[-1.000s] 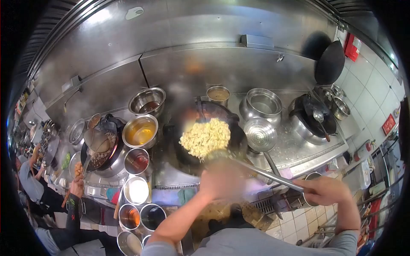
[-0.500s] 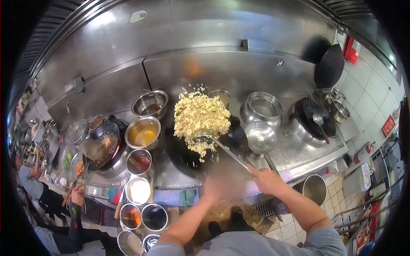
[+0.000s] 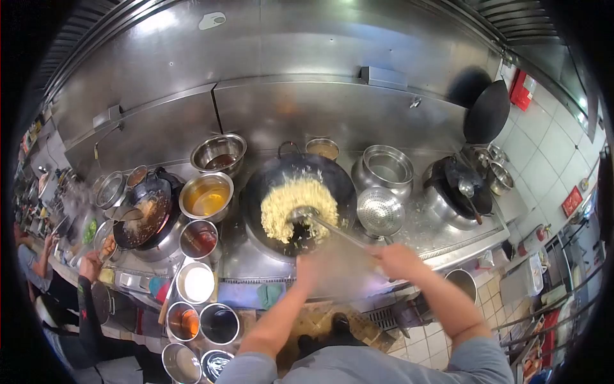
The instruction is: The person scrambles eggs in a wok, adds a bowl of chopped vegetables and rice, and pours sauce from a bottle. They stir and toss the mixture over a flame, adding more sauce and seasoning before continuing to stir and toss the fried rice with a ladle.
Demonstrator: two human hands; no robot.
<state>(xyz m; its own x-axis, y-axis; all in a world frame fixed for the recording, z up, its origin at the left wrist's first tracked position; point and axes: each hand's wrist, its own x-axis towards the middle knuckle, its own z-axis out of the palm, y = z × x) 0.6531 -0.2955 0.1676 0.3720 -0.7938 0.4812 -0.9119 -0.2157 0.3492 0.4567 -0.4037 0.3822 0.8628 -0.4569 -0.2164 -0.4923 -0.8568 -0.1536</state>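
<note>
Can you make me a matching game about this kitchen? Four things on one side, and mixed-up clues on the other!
Things:
1. ladle
2. round skimmer
3. cloth
4. food at the middle wok

Clues:
A. green, by the front edge of the steel counter
B. pale yellow, in lots of little bits
C. its long handle is held in the person's right hand
D. silvery and full of small holes, to the right of the middle wok

Right pairs: 1-C, 2-D, 3-A, 4-B.
</note>
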